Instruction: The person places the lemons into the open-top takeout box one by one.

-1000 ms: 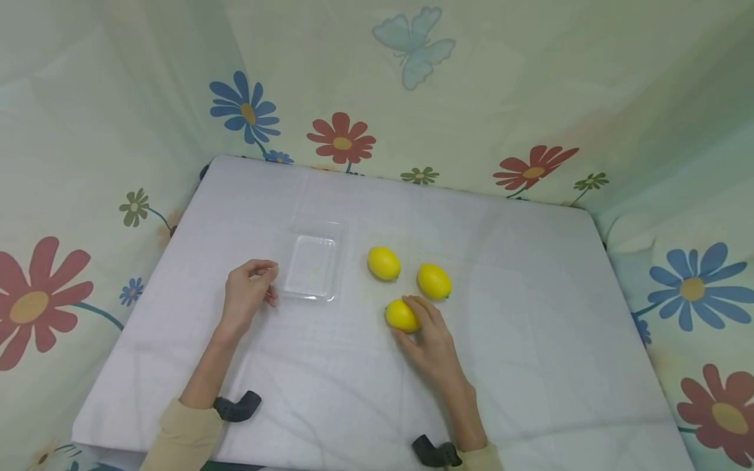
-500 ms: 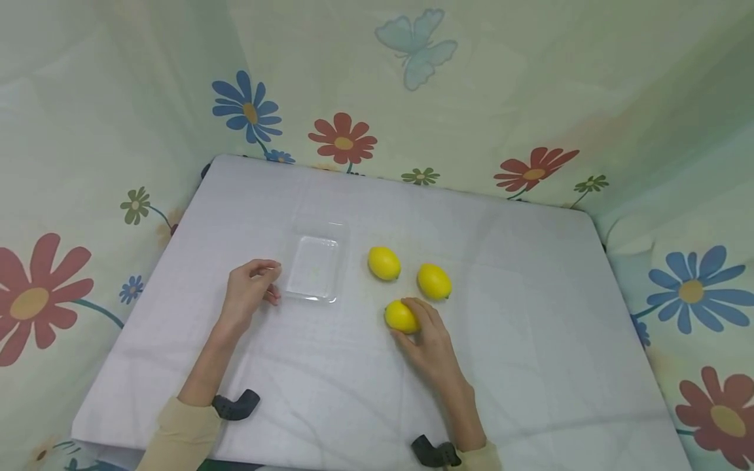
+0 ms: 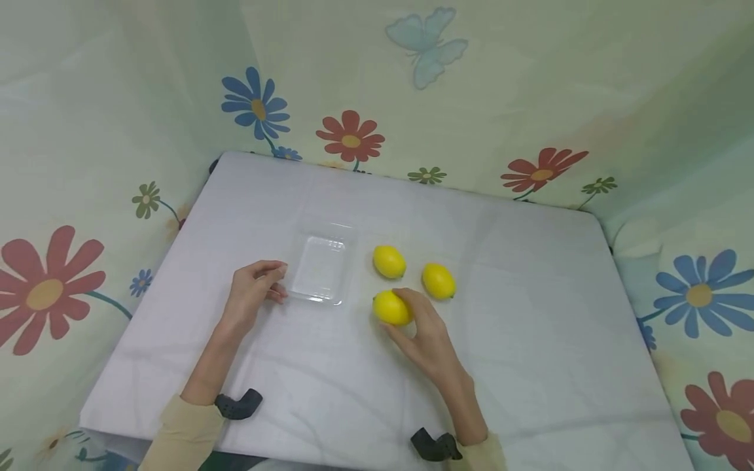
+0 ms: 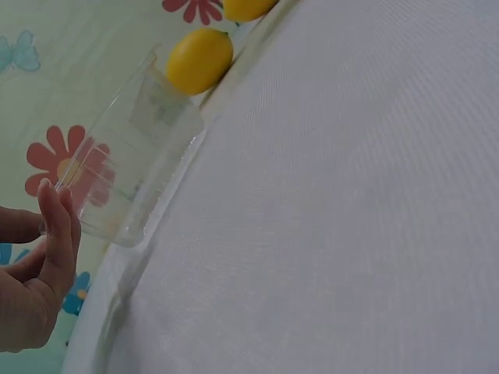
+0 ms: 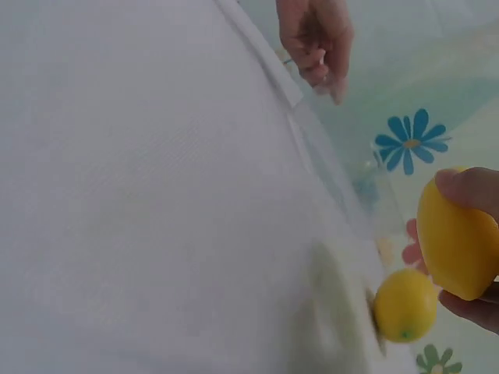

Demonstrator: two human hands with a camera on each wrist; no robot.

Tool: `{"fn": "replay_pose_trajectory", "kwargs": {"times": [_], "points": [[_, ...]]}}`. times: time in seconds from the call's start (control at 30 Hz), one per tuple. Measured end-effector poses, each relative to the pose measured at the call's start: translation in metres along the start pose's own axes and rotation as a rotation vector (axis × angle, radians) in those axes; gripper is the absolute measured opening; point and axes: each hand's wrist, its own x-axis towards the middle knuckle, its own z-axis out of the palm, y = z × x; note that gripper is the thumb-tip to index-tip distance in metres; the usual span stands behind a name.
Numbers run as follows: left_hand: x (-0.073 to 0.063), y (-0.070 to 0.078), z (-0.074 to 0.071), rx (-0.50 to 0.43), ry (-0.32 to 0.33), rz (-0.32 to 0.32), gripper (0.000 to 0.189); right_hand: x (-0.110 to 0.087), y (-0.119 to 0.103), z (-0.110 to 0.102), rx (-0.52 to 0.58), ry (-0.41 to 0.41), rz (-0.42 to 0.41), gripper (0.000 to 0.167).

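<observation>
My right hand (image 3: pixel 432 337) grips a yellow lemon (image 3: pixel 391 308) between thumb and fingers. The right wrist view shows that lemon (image 5: pixel 458 234) held up off the white cloth. My left hand (image 3: pixel 250 294) is at the left side of a clear plastic container (image 3: pixel 321 301), thumb and fingers pinching its rim. In the left wrist view the fingertips of the left hand (image 4: pixel 39 273) meet the near corner of the see-through container (image 4: pixel 144 187). Two more lemons lie on the cloth right of the container, one at the back (image 3: pixel 389 261) and one farther right (image 3: pixel 438 281).
A white cloth (image 3: pixel 548 340) covers the table. Curtains (image 3: pixel 501 78) printed with flowers and a butterfly hang behind and at both sides. A dark device (image 3: pixel 238 403) sits on the left wrist and another (image 3: pixel 436 445) on the right wrist.
My right hand has raised its lemon off the cloth and moved it slightly left and away from me. The left hand stays by the container. The whole head view has shifted a little.
</observation>
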Motion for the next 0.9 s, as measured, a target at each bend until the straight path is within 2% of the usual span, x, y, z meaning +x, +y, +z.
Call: {"fn": "replay_pose_trajectory", "kwargs": {"times": [0.23, 0.37, 0.5, 0.7, 0.8, 0.9], "points": [[-0.003, -0.002, 0.006, -0.026, -0.013, -0.019, 0.035, 0.051, -0.022, 0.012, 0.112, -0.107, -0.105, 0.063], [-0.005, -0.002, 0.009, -0.020, -0.013, -0.025, 0.035, 0.074, -0.029, 0.028, 0.143, -0.192, -0.116, 0.059], [-0.007, -0.002, 0.009, -0.017, -0.004, -0.020, 0.037, 0.094, -0.036, 0.044, 0.144, -0.307, -0.061, 0.059], [-0.008, -0.002, 0.003, -0.045, 0.003, -0.020, 0.038, 0.121, -0.043, 0.068, 0.109, -0.535, 0.044, 0.055], [-0.009, -0.003, 0.004, -0.057, 0.005, -0.017, 0.037, 0.127, -0.045, 0.078, 0.053, -0.591, 0.060, 0.053], [-0.010, -0.003, 0.005, -0.066, 0.009, -0.018, 0.035, 0.128, -0.046, 0.085, 0.014, -0.609, 0.075, 0.051]]}}
